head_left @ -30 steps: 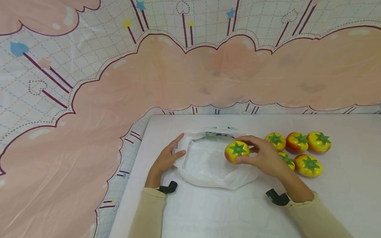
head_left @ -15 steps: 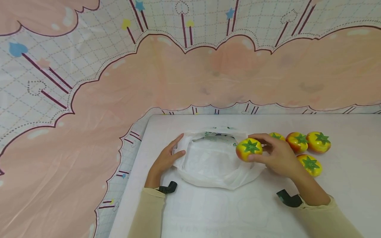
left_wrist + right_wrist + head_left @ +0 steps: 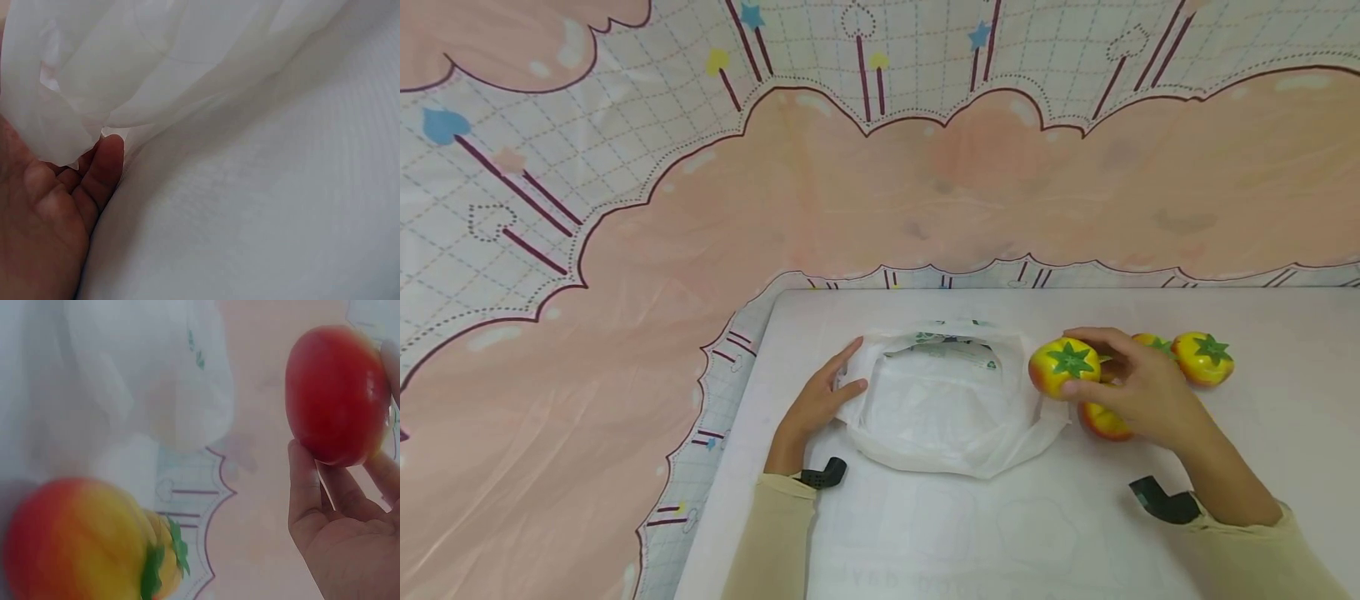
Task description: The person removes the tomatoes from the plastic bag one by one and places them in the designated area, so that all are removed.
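Note:
My right hand holds a shiny yellow-and-red tomato between thumb and fingers, just past the right rim of a white plastic bag. The tomato's green star-shaped top faces up in the head view; its red side fills the fingers in the right wrist view. At the bag's left rim, my left hand holds the edge with thumb and fingers. The left wrist view shows its fingertips against the bag's thin film. Part of another tomato shows under my right hand.
More tomatoes lie on the white table at the right, one whole and one partly covered by my hand. A cartoon-patterned cloth hangs behind the table. Black devices are worn on both wrists.
My right hand has moved right with the tomato, from over the bag's mouth to its right rim. More of the lying tomatoes are now covered. My left hand stays put.

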A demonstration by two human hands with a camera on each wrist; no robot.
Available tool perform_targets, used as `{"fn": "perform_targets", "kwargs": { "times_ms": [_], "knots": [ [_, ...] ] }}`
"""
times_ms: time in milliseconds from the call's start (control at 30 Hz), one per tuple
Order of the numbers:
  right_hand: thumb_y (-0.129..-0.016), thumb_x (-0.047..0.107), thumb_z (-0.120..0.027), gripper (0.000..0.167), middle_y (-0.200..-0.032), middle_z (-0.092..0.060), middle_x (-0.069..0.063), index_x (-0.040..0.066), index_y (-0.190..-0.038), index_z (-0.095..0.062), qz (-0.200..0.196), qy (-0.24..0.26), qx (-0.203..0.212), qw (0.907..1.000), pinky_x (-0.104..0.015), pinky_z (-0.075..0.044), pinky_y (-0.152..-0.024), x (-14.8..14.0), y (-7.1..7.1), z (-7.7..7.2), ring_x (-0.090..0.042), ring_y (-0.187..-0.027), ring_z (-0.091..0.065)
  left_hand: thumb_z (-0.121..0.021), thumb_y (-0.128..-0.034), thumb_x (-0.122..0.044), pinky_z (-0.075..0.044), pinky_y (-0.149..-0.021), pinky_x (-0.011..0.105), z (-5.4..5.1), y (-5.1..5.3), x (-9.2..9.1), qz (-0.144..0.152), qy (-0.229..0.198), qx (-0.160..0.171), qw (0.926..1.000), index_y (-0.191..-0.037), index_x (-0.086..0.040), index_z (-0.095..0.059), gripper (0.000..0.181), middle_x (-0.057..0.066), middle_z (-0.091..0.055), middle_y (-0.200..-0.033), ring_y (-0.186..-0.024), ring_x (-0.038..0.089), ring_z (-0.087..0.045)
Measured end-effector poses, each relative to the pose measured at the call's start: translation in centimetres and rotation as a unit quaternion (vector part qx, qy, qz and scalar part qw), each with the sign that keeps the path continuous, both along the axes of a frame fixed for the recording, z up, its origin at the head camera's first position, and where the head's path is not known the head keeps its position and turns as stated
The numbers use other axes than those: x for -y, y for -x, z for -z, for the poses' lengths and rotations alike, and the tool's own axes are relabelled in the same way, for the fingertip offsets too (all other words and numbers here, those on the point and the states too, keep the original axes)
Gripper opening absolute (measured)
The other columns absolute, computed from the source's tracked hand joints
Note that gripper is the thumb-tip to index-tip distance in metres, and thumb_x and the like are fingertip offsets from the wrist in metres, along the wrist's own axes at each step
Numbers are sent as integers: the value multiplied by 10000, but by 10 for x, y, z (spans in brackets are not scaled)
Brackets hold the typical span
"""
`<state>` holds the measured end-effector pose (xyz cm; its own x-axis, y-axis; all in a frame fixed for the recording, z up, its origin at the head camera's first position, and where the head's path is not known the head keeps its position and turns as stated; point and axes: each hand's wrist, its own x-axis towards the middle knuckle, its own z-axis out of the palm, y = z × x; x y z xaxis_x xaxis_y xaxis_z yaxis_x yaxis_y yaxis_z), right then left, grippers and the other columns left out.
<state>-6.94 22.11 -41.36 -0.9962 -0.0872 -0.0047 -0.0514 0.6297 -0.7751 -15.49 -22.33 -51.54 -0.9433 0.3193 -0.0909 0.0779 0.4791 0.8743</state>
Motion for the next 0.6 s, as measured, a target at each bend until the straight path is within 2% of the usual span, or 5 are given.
{"fn": "perform_targets", "kwargs": {
  "times_ms": [133, 233, 367, 500, 600],
  "knots": [
    [-882, 436, -786, 665, -1416, -578, -157, 190, -1452, -547, 69, -36, -7, 10000, 41, -380, -822, -9, -1, -3, -406, -1214, -592, -693, -973, -328, -162, -1280, 555, 0, 0, 0, 16, -19, -11, 10000, -1580, -404, -356, 699, -66, -278, -1686, -1585, 247, -197],
    [-901, 409, -774, 653, -1422, -567, -168, 178, -1463, -537, 122, 70, 27, 9999, 39, -394, -819, -16, -2, -3, -431, -1231, -582, -697, -969, -336, -146, -1283, 555, -2, -1, 0, 15, -35, 20, 10000, -1582, -394, -360, 702, -62, -277, -1688, -1589, 248, -185],
    [-908, 376, -773, 640, -1406, -566, -159, 165, -1465, -537, 277, 93, -26, 9996, 31, -425, -801, -26, -3, -2, -389, -1200, -589, -704, -962, -346, -128, -1283, 571, -3, -1, -1, 12, -13, 56, 10000, -1585, -373, -363, 711, -39, -275, -1692, -1592, 264, -173],
    [-908, 381, -772, 638, -1399, -570, -167, 163, -1461, -540, 459, -81, -64, 9989, 39, -405, -787, -38, -4, -2, -366, -1180, -589, -698, -965, -342, -130, -1282, 573, -3, -1, -2, 21, 25, 48, 10000, -1590, -372, -353, 714, -37, -270, -1694, -1592, 265, -173],
    [-906, 398, -769, 645, -1392, -572, -133, 174, -1464, -536, 618, -180, -79, 9979, 44, -392, -776, -45, -6, -1, -140, -1120, -616, -696, -968, -334, -136, -1281, 572, -3, -1, -2, 15, 49, 37, 10000, -1591, -372, -350, 714, -37, -271, -1693, -1591, 264, -179]
  ]
}}
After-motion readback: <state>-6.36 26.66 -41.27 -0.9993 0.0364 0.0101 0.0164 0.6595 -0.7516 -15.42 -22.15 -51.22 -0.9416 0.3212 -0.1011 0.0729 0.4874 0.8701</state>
